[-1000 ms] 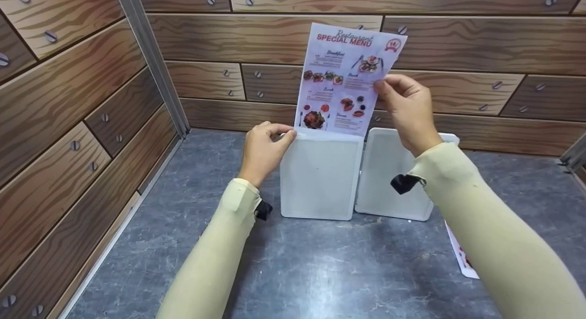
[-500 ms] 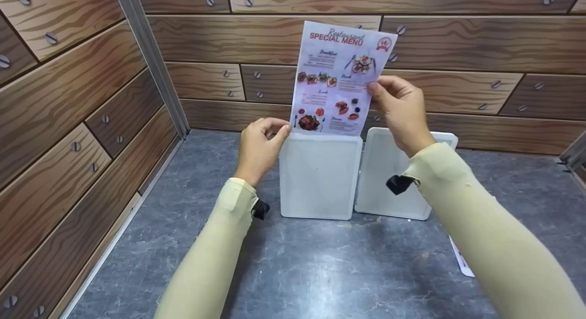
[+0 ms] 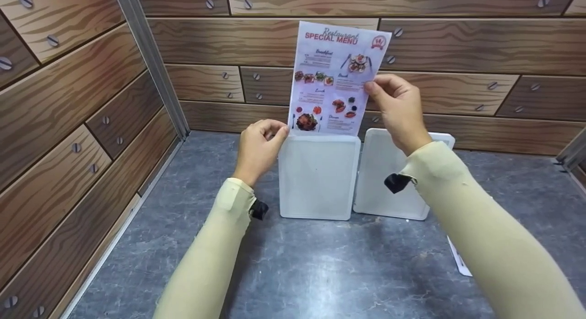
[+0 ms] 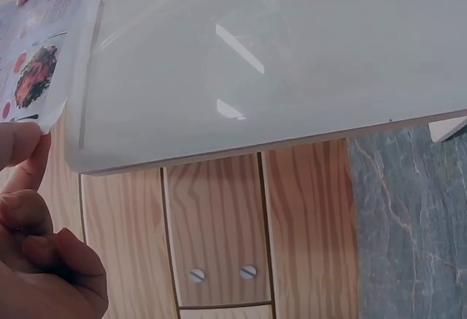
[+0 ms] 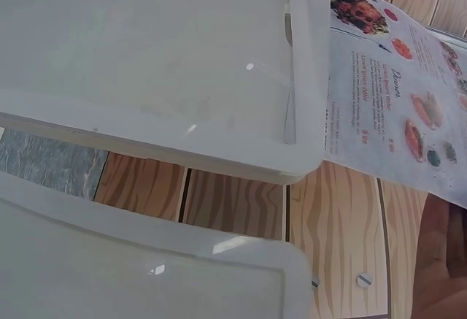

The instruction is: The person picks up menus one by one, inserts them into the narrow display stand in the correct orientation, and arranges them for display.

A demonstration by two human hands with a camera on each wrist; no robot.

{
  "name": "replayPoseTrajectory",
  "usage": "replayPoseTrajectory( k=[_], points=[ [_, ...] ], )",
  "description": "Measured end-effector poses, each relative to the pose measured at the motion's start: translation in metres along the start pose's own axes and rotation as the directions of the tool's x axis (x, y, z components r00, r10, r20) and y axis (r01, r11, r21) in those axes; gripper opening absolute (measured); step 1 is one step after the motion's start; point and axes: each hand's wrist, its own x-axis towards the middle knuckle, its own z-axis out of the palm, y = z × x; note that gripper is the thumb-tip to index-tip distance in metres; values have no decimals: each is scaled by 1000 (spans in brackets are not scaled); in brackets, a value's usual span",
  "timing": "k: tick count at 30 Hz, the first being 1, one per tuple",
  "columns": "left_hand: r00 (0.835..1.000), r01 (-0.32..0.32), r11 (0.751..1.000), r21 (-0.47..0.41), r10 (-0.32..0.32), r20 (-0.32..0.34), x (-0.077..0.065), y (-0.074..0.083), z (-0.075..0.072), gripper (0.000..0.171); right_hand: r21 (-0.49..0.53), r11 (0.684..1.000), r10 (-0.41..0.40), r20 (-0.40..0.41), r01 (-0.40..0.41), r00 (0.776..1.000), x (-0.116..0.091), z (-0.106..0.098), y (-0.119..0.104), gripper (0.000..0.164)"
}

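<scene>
A printed restaurant menu sheet (image 3: 336, 81) stands upright above a white sign holder (image 3: 318, 177) with a glossy clear front. The sheet's lower edge is at the holder's top edge; whether it is inside cannot be told. My left hand (image 3: 260, 149) pinches the sheet's lower left corner between thumb and finger, beside the holder's top left corner. Halfway up the sheet's right edge, my right hand (image 3: 400, 110) grips it with the thumb in front. The left wrist view shows the pinched menu corner (image 4: 33, 78) close to the holder's edge.
A second white holder (image 3: 389, 186) stands just right of the first, partly behind my right forearm. On the grey marbled table (image 3: 302, 268), a flat white-edged item (image 3: 459, 259) pokes out from under that forearm. Wood-patterned walls (image 3: 265, 40) rise behind and at left.
Both hands have shifted slightly left with the menu sheet, which now sits more squarely over the holder and leans less to the right. The holders stay in place.
</scene>
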Motion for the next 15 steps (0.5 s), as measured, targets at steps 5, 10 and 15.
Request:
replayPoseTrajectory(
  k=[5,10,15],
  points=[
    [1000,4,1000,-7,-4,5,0,-1,-1,13,-5,1000,-12,6,12,1000,1,3,-1,9],
    [999,20,1000,-2,-20,28,1,-2,-2,14,-18,999,-33,10,34,999,1,5,1,8],
    [999,19,999,34,-21,46,1,-4,-2,15,-76,996,-42,20,44,999,1,4,0,11]
  ],
)
